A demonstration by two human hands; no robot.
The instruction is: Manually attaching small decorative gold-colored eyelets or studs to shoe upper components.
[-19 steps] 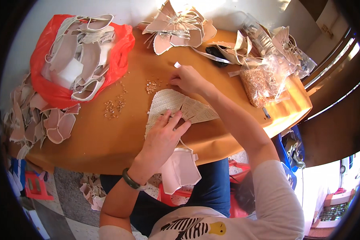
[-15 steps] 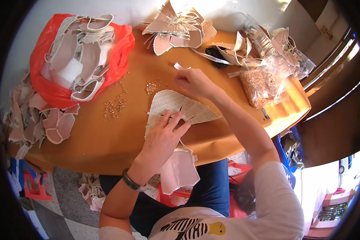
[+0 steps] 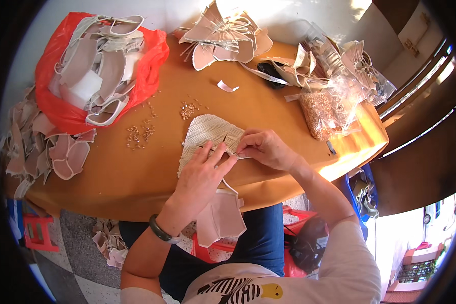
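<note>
Right hand (image 3: 268,148) moved in to chevron-textured fabric panel (image 3: 202,133), pinched, can't tell on what; left hand (image 3: 202,172) spread; keep panel flat.

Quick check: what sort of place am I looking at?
Probably a home or small workroom: an orange-brown table holds loose shiny bits, a red plastic bag crammed with pale shaped pieces and a clear bag of similar-looking bits.

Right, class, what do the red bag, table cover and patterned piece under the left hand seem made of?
Red bag: thin, glossy plastic, judging by its crinkled folds.
Table cover: perhaps smooth vinyl, given its soft sheen.
Patterned piece: matte, probably fabric from its herringbone texture, though possibly embossed synthetic.
</note>
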